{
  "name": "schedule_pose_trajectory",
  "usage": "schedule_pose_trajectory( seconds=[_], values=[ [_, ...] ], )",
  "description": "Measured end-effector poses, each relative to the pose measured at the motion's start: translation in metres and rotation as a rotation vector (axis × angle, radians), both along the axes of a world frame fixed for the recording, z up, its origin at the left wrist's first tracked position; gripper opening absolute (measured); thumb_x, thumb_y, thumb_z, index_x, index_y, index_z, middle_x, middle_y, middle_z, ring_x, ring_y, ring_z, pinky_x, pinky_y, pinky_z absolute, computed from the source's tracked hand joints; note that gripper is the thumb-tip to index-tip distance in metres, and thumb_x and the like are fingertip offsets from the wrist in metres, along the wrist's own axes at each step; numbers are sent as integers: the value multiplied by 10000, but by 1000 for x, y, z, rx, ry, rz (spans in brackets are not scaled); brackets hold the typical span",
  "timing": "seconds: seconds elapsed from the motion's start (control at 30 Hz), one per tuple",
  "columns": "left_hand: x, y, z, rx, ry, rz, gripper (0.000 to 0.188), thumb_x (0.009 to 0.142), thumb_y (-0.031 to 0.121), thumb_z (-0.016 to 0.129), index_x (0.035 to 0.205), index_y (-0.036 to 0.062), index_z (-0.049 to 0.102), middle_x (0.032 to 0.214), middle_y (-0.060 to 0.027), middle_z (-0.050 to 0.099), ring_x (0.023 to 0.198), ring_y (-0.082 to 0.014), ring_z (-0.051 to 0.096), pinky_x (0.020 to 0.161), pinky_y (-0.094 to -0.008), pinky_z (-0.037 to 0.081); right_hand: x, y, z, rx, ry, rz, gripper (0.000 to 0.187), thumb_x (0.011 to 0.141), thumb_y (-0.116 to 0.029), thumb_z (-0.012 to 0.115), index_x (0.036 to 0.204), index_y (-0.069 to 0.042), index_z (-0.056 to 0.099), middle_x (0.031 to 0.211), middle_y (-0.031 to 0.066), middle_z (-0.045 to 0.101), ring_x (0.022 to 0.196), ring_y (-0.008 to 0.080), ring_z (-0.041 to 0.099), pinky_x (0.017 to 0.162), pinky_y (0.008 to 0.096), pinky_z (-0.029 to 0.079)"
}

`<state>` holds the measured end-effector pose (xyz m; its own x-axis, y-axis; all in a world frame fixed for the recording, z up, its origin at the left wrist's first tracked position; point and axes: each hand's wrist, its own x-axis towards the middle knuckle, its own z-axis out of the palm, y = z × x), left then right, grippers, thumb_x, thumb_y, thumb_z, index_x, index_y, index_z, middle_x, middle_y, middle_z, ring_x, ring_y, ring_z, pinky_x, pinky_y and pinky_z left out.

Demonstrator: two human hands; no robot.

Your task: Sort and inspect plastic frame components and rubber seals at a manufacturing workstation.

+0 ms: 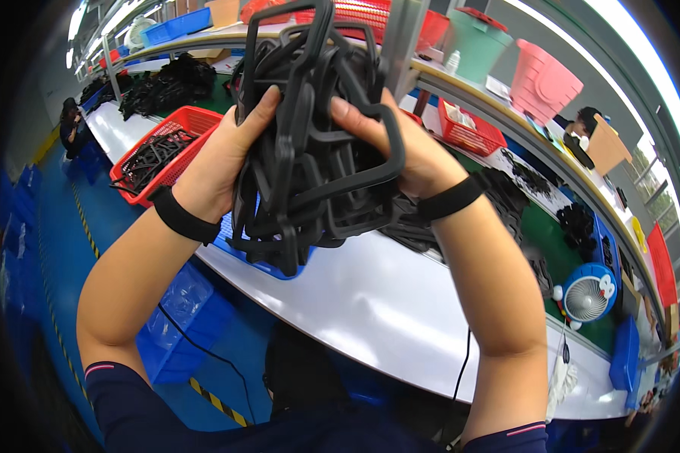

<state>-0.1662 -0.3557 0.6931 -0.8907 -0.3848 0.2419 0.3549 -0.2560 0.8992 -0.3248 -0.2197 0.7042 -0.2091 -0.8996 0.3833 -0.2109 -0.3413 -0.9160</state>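
Observation:
Between my two hands a thick bundle of black plastic frames [302,166] is held up above the white table. My left hand [230,155] grips its left side, the thumb lying over the front. On the right side my right hand [412,147] clasps it the same way, thumb pointing inward. The frames are rounded loops, tangled and stacked at several angles. My fingers behind the bundle are hidden. Below it, a blue tray [279,268] shows in part. More black pieces [415,226] lie on the table just right of the bundle.
A red basket [196,117] with black pieces stands to the left, a black heap [166,83] beyond. Blue bins [185,325] sit on the floor. A small blue fan [588,294] is at right. The shelf above carries a green bucket [476,45] and a pink bin [544,83]. Other people sit farther off.

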Motion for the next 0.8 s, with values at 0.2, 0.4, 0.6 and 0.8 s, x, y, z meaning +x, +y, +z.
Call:
schedule_pose_trajectory(
  seconds=[0.2,0.4,0.6,0.8],
  values=[
    [-54,95,-18,-2,159,-5,627,866,367,693,1302,47,377,1187,-101,557,1054,-181,584,867,-313,515,-18,119,22,57,90,-182,675,869,-288,703,1384,-32,351,1216,90,558,1059,156,570,901,293,476],
    [-89,215,-94,173,207,63,871,861,393,692,1432,66,121,1325,-152,427,1188,-229,474,972,-346,436,-58,224,-17,229,199,-267,973,767,-304,798,1468,-18,185,1376,153,411,1265,203,405,1063,326,323],
    [-115,305,-228,253,23,295,781,928,307,621,1433,-46,141,1386,-184,408,1248,-252,424,1067,-327,309,-107,281,-101,578,600,-381,1133,696,-397,804,1479,30,105,1481,303,253,1394,343,273,1134,318,228],
    [-140,314,-265,-88,-767,565,937,795,401,734,1394,-104,220,1379,-271,390,1260,-341,437,1045,-375,376,-109,304,-178,941,957,-788,998,665,-451,798,1473,-163,289,1307,227,472,1224,399,448,998,495,391]
  ],
)
